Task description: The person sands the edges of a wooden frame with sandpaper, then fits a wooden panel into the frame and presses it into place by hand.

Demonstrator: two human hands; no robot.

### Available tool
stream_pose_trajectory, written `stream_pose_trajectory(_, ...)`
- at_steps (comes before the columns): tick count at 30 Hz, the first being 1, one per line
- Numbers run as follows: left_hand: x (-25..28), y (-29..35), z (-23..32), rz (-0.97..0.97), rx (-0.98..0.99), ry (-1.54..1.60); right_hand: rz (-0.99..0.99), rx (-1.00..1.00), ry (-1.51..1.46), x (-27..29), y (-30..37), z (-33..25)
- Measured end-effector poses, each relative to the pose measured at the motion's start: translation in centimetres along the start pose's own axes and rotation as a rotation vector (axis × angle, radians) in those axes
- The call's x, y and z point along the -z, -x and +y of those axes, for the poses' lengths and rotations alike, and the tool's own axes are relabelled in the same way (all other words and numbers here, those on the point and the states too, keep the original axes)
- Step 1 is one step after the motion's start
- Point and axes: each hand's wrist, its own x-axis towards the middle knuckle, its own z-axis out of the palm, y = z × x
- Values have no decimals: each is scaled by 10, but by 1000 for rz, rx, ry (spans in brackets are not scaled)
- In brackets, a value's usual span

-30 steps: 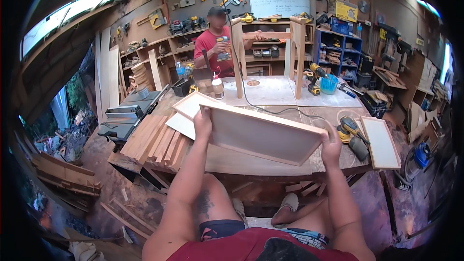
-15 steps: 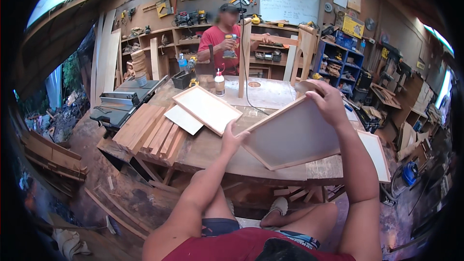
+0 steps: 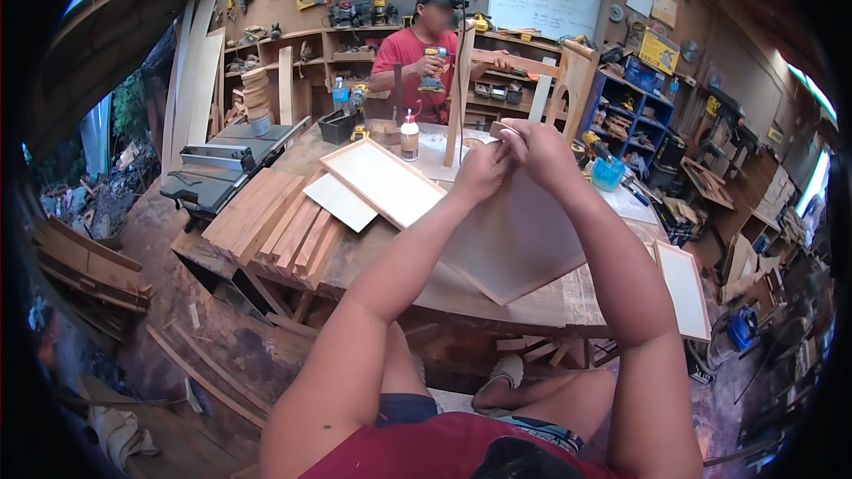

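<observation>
A wood-framed panel [image 3: 515, 253] with a pale face stands tilted over the near side of the workbench, its lower corner near the front edge. My left hand [image 3: 484, 170] grips the frame at its upper corner, fingers closed. Right beside it, my right hand [image 3: 540, 153] is closed around a small flat tan piece [image 3: 501, 128], which resembles sandpaper, against the same corner. The fingers partly hide both the piece and the corner. Left of my forearms, another framed panel [image 3: 380, 179] lies over a bare white sheet [image 3: 341, 203].
Wooden boards [image 3: 257, 217] are stacked at the bench's left, by a table saw [image 3: 226, 168]. A glue bottle [image 3: 409, 140] stands behind the panels. Across the bench a person [image 3: 417, 66] holds a drill [image 3: 432, 68] at a wooden frame [image 3: 572, 80]. One more framed panel [image 3: 682, 288] is at right.
My left hand has moved from the panel's left corner up to the upper corner, beside my right hand. My right hand has shifted left with the tan piece. The panel has turned slightly.
</observation>
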Motion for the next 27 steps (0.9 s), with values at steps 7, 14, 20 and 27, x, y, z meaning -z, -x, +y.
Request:
stream_pose_trajectory(7, 38, 19, -20, 143, 141, -54, -75, -47, 174, 28, 54, 15)
stream_pose_trajectory(14, -6, 10, 5, 104, 7, -165, -62, -35, -9, 31, 30, 0)
stream_pose_trajectory(20, -21, 1, 22, 25, 100, -185, 13, -73, -42, 23, 10, -5)
stream_pose_trajectory(27, -6, 11, 11, 33, 101, -134, -48, -94, 15, 39, 48, 17)
